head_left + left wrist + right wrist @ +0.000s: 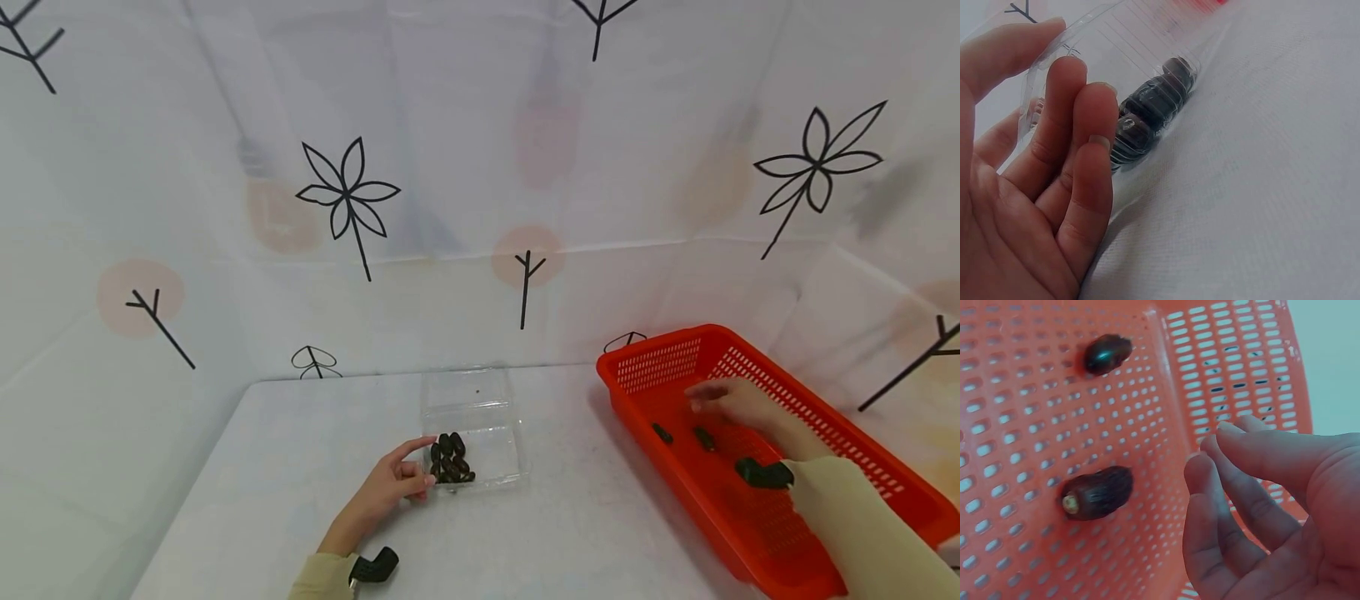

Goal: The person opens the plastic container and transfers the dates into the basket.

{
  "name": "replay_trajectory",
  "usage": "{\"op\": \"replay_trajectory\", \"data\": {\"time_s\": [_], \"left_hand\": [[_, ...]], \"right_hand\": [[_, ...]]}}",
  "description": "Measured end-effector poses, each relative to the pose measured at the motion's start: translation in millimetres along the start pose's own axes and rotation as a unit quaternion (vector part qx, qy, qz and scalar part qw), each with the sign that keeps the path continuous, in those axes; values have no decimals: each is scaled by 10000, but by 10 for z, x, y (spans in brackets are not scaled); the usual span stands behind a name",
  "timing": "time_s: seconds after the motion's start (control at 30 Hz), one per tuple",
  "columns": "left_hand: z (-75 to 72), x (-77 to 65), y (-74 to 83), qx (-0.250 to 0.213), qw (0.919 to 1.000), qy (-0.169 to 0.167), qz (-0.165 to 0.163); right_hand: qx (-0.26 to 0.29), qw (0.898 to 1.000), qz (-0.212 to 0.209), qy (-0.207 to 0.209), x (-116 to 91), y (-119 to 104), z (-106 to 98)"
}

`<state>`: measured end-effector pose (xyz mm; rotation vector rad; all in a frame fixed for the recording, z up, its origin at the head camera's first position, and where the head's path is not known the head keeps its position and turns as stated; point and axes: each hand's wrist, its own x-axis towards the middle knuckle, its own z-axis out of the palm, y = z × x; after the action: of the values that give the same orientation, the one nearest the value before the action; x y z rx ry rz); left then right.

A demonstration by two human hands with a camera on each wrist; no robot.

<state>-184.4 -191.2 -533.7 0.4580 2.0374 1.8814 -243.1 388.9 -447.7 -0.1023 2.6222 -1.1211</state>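
A clear plastic box (pixel 495 457) with its hinged lid (pixel 467 393) laid back stands mid-table. Several dark brown dates (pixel 450 458) lie along its left side. My left hand (pixel 390 482) holds the box by that side, forefinger at the back and thumb at the front. In the left wrist view its other fingers (pixel 1093 187) curl in front of the wall, and dates (pixel 1155 100) show through the plastic. Over the red basket hovers my right hand (pixel 738 406), fingers loosely bent around nothing visible. Two dates, one nearer the hand (pixel 704 438) and one further left (pixel 662 432), lie on the basket floor.
The red slotted basket (pixel 667 483) stands at the table's right, its long side slanting toward me. White cloth covers the table (pixel 300 450). A patterned curtain (pixel 450 308) hangs behind. Each wrist carries a black strap piece, one at the left sleeve (pixel 375 565).
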Motion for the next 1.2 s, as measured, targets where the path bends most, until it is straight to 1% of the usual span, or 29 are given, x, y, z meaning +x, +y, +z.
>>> {"op": "replay_trajectory", "data": {"time_s": [0.17,0.27,0.5,0.77,0.83,1.0,1.13,1.2], "left_hand": [[4,-1,-3,-15,10000,2,21],[7,-5,-1,-15,10000,5,4],[8,-13,9,11,10000,2,-38],[16,-6,17,-21,10000,-3,-20],[19,-9,22,-14,10000,16,-41],[24,-18,32,6,9999,62,-85],[21,-15,26,18,10000,60,-72],[19,-15,21,20,10000,57,-66]], "right_hand": [[51,9996,-264,36,-18,-101,-17],[14,9992,-386,76,-34,-218,-26],[-146,9961,-845,204,-60,-615,15],[-201,9916,-1248,277,-13,-1017,153],[-114,9907,-1338,221,15,-1095,198],[238,9885,-1489,-97,123,-1299,340],[448,9854,-1607,-345,202,-1474,491],[513,9847,-1592,-484,242,-1551,579]]}}
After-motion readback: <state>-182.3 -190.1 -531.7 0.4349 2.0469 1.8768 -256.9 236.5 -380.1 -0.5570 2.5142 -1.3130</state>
